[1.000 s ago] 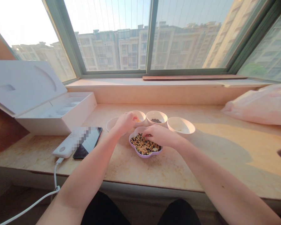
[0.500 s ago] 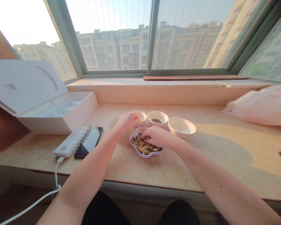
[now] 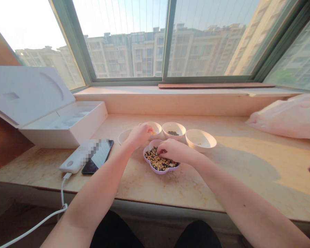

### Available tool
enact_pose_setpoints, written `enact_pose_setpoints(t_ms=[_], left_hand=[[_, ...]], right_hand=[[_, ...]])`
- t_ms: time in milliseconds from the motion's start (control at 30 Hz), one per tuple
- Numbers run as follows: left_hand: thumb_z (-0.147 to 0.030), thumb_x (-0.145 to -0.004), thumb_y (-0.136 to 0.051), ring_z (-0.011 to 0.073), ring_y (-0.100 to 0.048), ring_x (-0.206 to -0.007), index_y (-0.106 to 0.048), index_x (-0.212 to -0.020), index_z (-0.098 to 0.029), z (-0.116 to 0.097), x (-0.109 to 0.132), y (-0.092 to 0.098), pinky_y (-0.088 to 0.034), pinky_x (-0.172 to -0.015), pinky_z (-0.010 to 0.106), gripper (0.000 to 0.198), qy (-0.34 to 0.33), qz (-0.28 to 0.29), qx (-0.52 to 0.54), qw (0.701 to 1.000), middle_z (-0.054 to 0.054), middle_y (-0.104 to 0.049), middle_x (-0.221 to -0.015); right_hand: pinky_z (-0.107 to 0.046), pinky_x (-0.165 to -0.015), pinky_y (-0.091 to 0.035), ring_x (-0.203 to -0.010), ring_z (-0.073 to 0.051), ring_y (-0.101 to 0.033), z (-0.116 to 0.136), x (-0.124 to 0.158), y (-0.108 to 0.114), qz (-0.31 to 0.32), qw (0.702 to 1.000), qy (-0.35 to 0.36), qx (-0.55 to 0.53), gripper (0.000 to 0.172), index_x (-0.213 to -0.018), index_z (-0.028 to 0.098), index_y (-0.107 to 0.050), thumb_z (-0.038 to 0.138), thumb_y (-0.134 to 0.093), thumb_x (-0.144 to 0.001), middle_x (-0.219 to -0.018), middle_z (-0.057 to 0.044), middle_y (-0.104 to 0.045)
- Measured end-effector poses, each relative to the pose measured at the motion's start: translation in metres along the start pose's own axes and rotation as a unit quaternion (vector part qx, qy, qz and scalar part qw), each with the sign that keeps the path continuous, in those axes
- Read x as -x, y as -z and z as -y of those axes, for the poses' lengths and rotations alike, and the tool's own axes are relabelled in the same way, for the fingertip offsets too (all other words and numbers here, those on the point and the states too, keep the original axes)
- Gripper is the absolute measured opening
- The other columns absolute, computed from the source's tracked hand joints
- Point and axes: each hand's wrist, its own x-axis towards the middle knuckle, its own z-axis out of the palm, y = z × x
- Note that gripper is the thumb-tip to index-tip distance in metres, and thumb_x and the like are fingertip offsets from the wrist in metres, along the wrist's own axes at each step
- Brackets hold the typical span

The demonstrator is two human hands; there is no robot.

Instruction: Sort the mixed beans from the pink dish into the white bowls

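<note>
Lilac scalloped dish (image 3: 149,164) stood on the stone sill (image 3: 186,187), heaped with mixed beans (image 3: 158,159). The right hand (image 3: 171,151) was pinched among the beans; the left hand (image 3: 139,135) curled over a white bowl (image 3: 157,125) of yellow grains. Whether either held anything, I could not tell. A second bowl (image 3: 173,125) held dark seeds, a third bowl (image 3: 200,140) very little; most beans remained in the dish.

Dish (image 3: 147,164) glossy ceramic; sill (image 3: 196,187) polished stone; box (image 3: 54,137) matt card; bag (image 3: 286,119) shiny plastic.
</note>
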Motion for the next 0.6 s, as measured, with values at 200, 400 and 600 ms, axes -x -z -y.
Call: enact_pose_setpoints(t_ms=[200, 400, 600], left_hand=[[-0.019, -0.093, -0.05, 0.0185, -0.062, -0.073, -0.073, -0.079, -0.017, 0.002, -0.001, 0.0, -0.041, -0.069, 0.03, 0.027, -0.014, -0.001, -0.003, 1.0, 0.01, -0.075, -0.091], [-0.02, -0.093, -0.052, 0.0194, -0.064, -0.076, -0.074, -0.08, -0.017, 0.002, -0.002, -0.001, -0.043, -0.07, 0.03, 0.026, -0.012, -0.004, 0.004, 1.0, 0.01, -0.076, -0.091], [-0.017, -0.094, -0.051, 0.0214, -0.067, -0.083, -0.077, -0.087, -0.017, 0.0, -0.002, 0.003, -0.046, -0.076, 0.031, 0.026, -0.022, -0.016, 0.021, 0.999, 0.01, -0.077, -0.092]], right_hand=[[-0.029, -0.066, -0.042, -0.071, -0.017, -0.061, -0.002, -0.002, 0.0, 0.012, 1.0, 0.012, 0.02, 0.026, -0.079, 0.02, -0.077, 0.019, -0.054, -0.09, -0.083, -0.005, -0.074], [-0.03, -0.065, -0.039, -0.076, -0.019, -0.063, 0.001, 0.003, 0.001, -0.032, 0.999, 0.004, 0.0, 0.019, -0.088, 0.021, -0.072, 0.024, -0.055, -0.095, -0.087, -0.005, -0.075], [-0.029, -0.072, -0.042, -0.083, -0.019, -0.063, -0.005, 0.008, 0.02, -0.131, 0.989, -0.039, -0.062, 0.027, -0.094, 0.019, -0.067, 0.031, -0.045, -0.103, -0.093, -0.006, -0.073]])
